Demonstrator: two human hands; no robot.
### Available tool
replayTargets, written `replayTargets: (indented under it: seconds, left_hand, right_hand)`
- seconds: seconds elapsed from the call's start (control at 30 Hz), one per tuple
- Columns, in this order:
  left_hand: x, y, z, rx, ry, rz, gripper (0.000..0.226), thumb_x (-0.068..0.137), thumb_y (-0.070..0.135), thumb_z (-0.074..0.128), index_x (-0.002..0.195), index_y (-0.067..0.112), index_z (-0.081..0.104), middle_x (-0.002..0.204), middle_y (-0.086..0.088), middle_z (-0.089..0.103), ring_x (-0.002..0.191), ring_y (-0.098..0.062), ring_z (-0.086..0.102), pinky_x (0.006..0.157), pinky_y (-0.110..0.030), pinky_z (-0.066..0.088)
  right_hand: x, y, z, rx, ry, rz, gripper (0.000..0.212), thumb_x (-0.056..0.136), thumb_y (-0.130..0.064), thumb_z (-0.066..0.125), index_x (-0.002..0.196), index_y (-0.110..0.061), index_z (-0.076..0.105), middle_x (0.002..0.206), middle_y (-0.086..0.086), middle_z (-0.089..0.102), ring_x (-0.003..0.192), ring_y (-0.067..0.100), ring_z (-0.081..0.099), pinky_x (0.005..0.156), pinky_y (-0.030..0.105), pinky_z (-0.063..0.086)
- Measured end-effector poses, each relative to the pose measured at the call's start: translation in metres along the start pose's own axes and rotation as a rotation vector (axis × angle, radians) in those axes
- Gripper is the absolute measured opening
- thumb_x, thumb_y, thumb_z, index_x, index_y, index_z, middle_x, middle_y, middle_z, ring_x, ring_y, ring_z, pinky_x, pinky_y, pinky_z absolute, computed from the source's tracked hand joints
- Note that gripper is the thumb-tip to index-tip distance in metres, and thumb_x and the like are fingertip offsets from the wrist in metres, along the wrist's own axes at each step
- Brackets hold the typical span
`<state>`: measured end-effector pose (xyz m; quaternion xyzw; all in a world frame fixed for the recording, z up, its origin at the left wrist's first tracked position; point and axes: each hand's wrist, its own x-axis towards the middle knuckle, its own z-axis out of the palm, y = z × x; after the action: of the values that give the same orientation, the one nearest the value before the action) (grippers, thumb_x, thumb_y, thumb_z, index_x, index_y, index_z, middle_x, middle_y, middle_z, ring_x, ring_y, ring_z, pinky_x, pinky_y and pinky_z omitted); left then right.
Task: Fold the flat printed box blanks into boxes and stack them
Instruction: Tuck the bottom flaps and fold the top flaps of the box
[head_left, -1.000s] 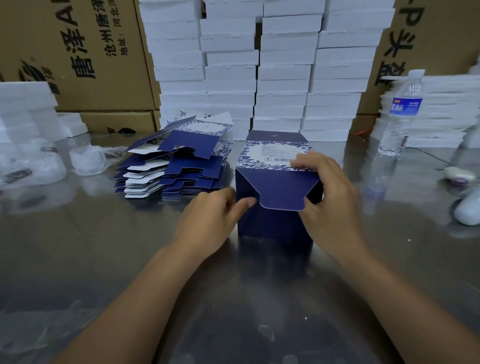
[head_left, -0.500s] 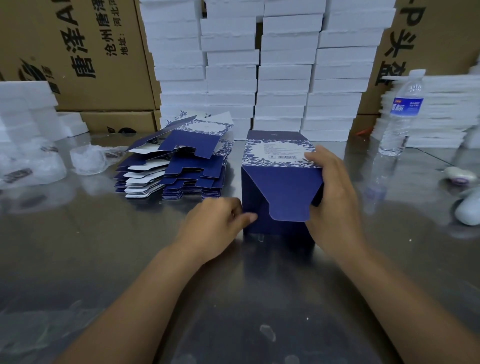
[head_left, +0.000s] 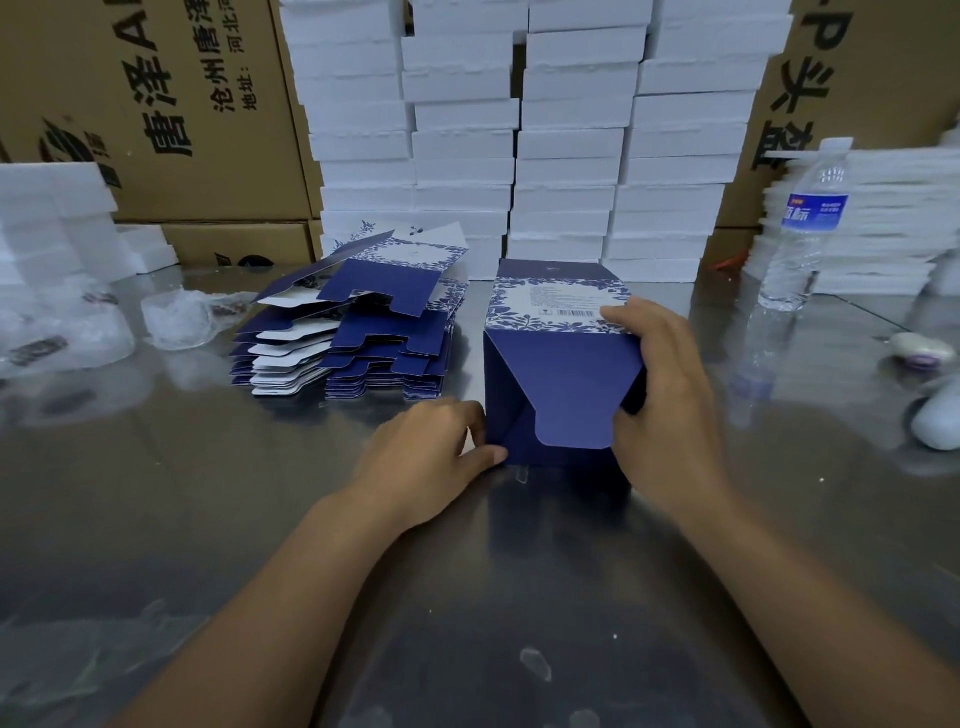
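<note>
A dark blue box (head_left: 550, 364) with a white floral label panel lies on its side on the steel table, its end facing me. A tabbed blue flap hangs down over that end. My right hand (head_left: 660, 395) grips the box's right edge, thumb on the label panel. My left hand (head_left: 431, 447) presses its fingertips against the lower left corner of the box. A pile of flat blue-and-white box blanks (head_left: 353, 332) lies to the left of the box.
White foam trays (head_left: 519, 140) are stacked behind, with brown cartons (head_left: 156, 104) on both sides. A water bottle (head_left: 805, 228) stands at right, before another foam pile. Crumpled plastic wrap (head_left: 176, 322) lies at left, small white objects (head_left: 935, 415) at far right.
The flap has swung further down over the box's end. My left hand dropped from the flap to the box's lower left corner. My right hand slid slightly along the right edge.
</note>
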<state>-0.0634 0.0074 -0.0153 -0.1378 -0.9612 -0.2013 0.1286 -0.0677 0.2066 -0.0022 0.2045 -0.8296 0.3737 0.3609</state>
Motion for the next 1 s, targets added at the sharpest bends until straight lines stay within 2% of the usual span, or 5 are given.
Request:
replayTargets:
  seconds: [0.33,0.47,0.63,0.8,1.0]
  left_hand:
    - [0.000,0.005,0.004,-0.129,0.051,-0.042,0.031,0.087,0.028,0.066,0.062,0.025,0.048,0.065,0.002,0.055,0.062,-0.012,0.048,0.059,-0.028,0.038]
    - [0.000,0.001,0.001,-0.112,0.068,-0.066,0.032,0.086,0.029,0.067,0.061,0.027,0.046,0.063,0.009,0.049,0.059,-0.006,0.045,0.053,-0.021,0.030]
    - [0.000,-0.003,-0.003,-0.261,0.048,-0.051,0.031,0.081,0.033,0.071,0.102,0.029,0.049,0.099,0.014,0.053,0.088,-0.004,0.053,0.063,-0.013,0.040]
    - [-0.001,0.009,-0.010,-0.834,0.092,0.084,0.063,0.076,0.018,0.050,0.123,0.056,0.034,0.117,0.013,0.047,0.101,0.005,0.053,0.076,-0.007,0.042]
    - [-0.004,0.021,-0.009,-0.692,0.378,0.145,0.037,0.085,0.050,0.047,0.122,0.054,0.044,0.116,0.011,0.045,0.112,-0.003,0.049,0.095,-0.013,0.037]
  right_hand:
    - [0.000,0.007,0.004,0.094,-0.013,0.012,0.069,0.070,0.004,0.075,0.128,-0.019,0.046,0.139,0.004,0.039,0.125,0.015,0.040,0.088,0.007,0.037]
    - [0.001,0.001,0.008,0.422,0.031,0.149,0.064,0.083,0.008,0.053,0.119,-0.045,0.044,0.136,-0.012,0.048,0.123,0.001,0.046,0.100,0.023,0.042]
    - [0.007,-0.004,0.005,0.647,0.242,0.297,0.045,0.081,-0.012,0.032,0.109,-0.037,0.057,0.115,-0.016,0.063,0.110,-0.006,0.055,0.099,0.023,0.043]
    - [0.006,-0.006,0.003,0.504,0.214,0.264,0.028,0.085,-0.044,0.047,0.113,-0.041,0.050,0.113,-0.020,0.058,0.107,-0.009,0.051,0.088,0.011,0.040]
    - [0.003,-0.007,0.005,0.215,0.190,0.087,0.025,0.077,-0.032,0.075,0.098,-0.036,0.062,0.108,-0.007,0.047,0.109,0.016,0.051,0.092,0.012,0.038]
